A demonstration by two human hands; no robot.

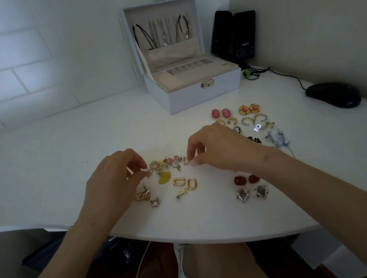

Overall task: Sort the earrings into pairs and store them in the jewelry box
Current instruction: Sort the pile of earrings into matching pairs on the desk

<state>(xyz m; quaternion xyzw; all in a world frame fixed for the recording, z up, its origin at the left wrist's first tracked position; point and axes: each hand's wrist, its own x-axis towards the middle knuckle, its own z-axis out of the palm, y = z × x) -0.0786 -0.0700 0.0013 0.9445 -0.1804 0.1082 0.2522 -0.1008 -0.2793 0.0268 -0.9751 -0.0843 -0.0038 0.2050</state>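
**Both hands at the unsorted earrings, box open behind**

The left hand (114, 175) reaches in from the lower left with its fingers curled. Its thumb and forefinger are closed together on a small gold piece (147, 172) at the left edge of the loose pile (167, 165) in the middle of the white surface (38, 160). The right hand (217, 148) comes in from the lower right, also curled. Its thumb and forefinger tips pinch a clear stone piece (184, 160) at the right edge of the same pile. Both pieces are too small to tell whether they are lifted or still lying on the surface.

Just below the pile lie a yellow piece (165, 177) and two gold hoops (184, 183) side by side. A gold cluster (142, 194) and a silver star (155, 202) lie nearer the left wrist.

Sorted pairs lie to the right:
- Pink ovals (220, 113) and orange rounds (249, 108) are in the far row.
- Gold curved pieces lie behind the right hand, partly hidden by it.
- Blue feathery earrings (277, 139) lie at the right end.
- Dark red stones (247, 179) and, just below them, clear star studs (251, 194) lie near the front edge.

The jewelry box (195, 99) stands well behind the pile, close to the tiled wall. Its lid (166, 53) is upright, with necklaces hanging inside it. Black speakers (233, 33) stand to the right of the box, and a computer mouse (333, 95) lies further right.
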